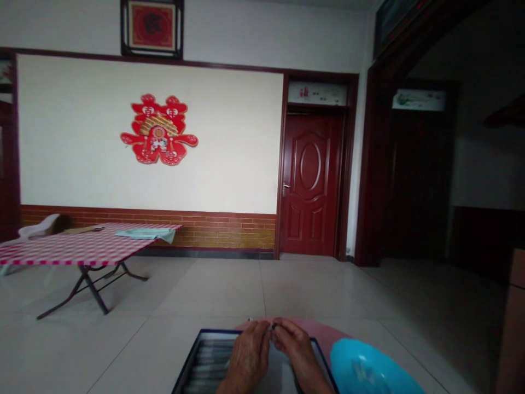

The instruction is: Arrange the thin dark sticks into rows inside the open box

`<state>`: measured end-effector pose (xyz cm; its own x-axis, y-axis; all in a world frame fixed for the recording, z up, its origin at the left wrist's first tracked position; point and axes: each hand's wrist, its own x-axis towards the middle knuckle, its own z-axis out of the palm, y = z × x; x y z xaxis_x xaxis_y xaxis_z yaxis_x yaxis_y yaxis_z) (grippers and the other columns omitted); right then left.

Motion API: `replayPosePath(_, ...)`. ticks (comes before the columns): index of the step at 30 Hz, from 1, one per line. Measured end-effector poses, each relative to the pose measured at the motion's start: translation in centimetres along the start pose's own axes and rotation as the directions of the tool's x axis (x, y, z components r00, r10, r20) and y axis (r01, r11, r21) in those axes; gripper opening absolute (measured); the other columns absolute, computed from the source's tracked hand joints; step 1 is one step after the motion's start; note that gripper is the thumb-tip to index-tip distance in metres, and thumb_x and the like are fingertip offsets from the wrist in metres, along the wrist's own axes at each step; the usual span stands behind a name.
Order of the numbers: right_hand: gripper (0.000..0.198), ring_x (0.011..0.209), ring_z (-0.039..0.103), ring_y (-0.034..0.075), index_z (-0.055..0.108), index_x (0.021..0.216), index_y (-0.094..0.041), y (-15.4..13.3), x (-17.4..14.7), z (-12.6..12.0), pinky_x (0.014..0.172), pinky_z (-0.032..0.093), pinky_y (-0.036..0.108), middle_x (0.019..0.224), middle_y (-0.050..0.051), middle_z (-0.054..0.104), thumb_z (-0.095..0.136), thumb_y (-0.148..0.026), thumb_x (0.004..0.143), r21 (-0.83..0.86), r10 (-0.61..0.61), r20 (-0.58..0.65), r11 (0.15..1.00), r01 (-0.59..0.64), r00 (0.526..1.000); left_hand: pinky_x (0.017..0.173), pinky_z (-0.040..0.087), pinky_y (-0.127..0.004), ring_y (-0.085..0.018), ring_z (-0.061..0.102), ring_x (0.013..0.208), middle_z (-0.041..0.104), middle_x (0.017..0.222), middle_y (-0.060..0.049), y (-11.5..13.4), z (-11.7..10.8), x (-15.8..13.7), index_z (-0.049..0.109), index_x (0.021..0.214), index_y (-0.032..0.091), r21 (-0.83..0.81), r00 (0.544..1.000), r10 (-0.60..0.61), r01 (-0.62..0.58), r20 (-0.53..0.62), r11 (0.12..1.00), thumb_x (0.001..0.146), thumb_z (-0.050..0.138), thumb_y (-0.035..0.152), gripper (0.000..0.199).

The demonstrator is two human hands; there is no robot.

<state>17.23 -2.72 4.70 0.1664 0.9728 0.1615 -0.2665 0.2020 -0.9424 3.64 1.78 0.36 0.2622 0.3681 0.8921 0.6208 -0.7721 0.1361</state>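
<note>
Both my hands meet over a dark-rimmed tray [196, 345] at the bottom of the head view. My left hand [251, 350] is closed, its fingertips pinched together at a small dark thing [271, 326] too small to name. From the other side my right hand [293, 342] pinches at the same spot, thumb and fingers pressed together. Several long greyish strips [215, 358] lie side by side in the tray's left part. Its right part shows a pale surface, partly covered by my hands and wrists.
A bright blue basin [369, 366] stands right of the tray, with something pale inside. Under both is a pink round surface [328, 331]. Farther left, a folding table [82, 246] with a red checked cover carries a light green cloth [147, 233]. A red door [311, 186] is at the back.
</note>
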Motion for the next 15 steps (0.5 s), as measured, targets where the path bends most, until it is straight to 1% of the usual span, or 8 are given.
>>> replayPosePath(3, 0.031, 0.08, 0.066, 0.023, 0.074, 0.082, -0.018, -0.3, -0.4, 0.5, 0.075, 0.052, 0.033, 0.081, 0.005, 0.073, 0.078, -0.037, 0.058, -0.033, -0.023, -0.013, 0.999, 0.023, 1.0, 0.079, 0.056, -0.03, -0.018, 0.069, 0.088, 0.072, 0.097, -0.008, 0.3, -0.3, 0.2, 0.059, 0.11, 0.02, -0.028, 0.996, -0.034, 0.037, 0.082, 0.999, 0.097, 0.032, 0.024, 0.029)
replayPosePath(5, 0.031, 0.077, 0.065, 0.022, 0.074, 0.082, -0.019, -0.5, -0.6, 0.6, 0.072, 0.052, 0.033, 0.077, 0.004, 0.073, 0.077, -0.037, 0.058, -0.05, -0.035, -0.037, 0.998, 0.033, 0.999, 0.079, 0.056, -0.031, -0.019, 0.069, 0.087, 0.072, 0.097, -0.008, 0.4, -0.4, 0.4, 0.059, 0.109, 0.02, -0.023, 0.994, -0.05, 0.052, 0.098, 0.998, 0.097, 0.032, 0.023, 0.03)
replayPosePath(8, 0.03, 0.076, 0.065, 0.022, 0.074, 0.081, -0.019, -0.8, -0.7, 0.6, 0.072, 0.052, 0.033, 0.077, 0.004, 0.073, 0.075, -0.036, 0.057, -0.081, -0.039, -0.047, 0.996, 0.035, 0.998, 0.077, 0.056, -0.031, -0.019, 0.069, 0.085, 0.072, 0.095, -0.008, 0.4, -0.4, 0.3, 0.06, 0.107, 0.02, -0.016, 0.994, -0.048, 0.05, 0.102, 0.999, 0.096, 0.031, 0.022, 0.03)
replayPosePath(11, 0.03, 0.08, 0.065, 0.023, 0.074, 0.084, -0.019, -1.0, -0.8, 0.5, 0.074, 0.051, 0.033, 0.08, 0.005, 0.073, 0.072, -0.037, 0.06, -0.133, -0.069, -0.045, 0.989, 0.062, 0.997, 0.077, 0.056, -0.031, -0.019, 0.069, 0.085, 0.072, 0.094, -0.009, 0.2, -0.2, 0.0, 0.06, 0.106, 0.019, -0.004, 0.995, -0.042, 0.043, 0.088, 0.999, 0.097, 0.031, 0.023, 0.03)
replayPosePath(15, 0.025, 0.082, 0.065, 0.024, 0.075, 0.076, -0.017, -1.2, -0.5, 0.3, 0.075, 0.051, 0.033, 0.078, 0.006, 0.073, 0.071, -0.036, 0.059, -0.242, -0.122, 0.016, 0.962, 0.122, 0.992, 0.075, 0.055, -0.032, -0.02, 0.068, 0.085, 0.071, 0.092, -0.009, -0.1, 0.1, -0.3, 0.061, 0.105, 0.019, 0.002, 0.996, -0.016, 0.016, 0.088, 1.0, 0.096, 0.033, 0.022, 0.029)
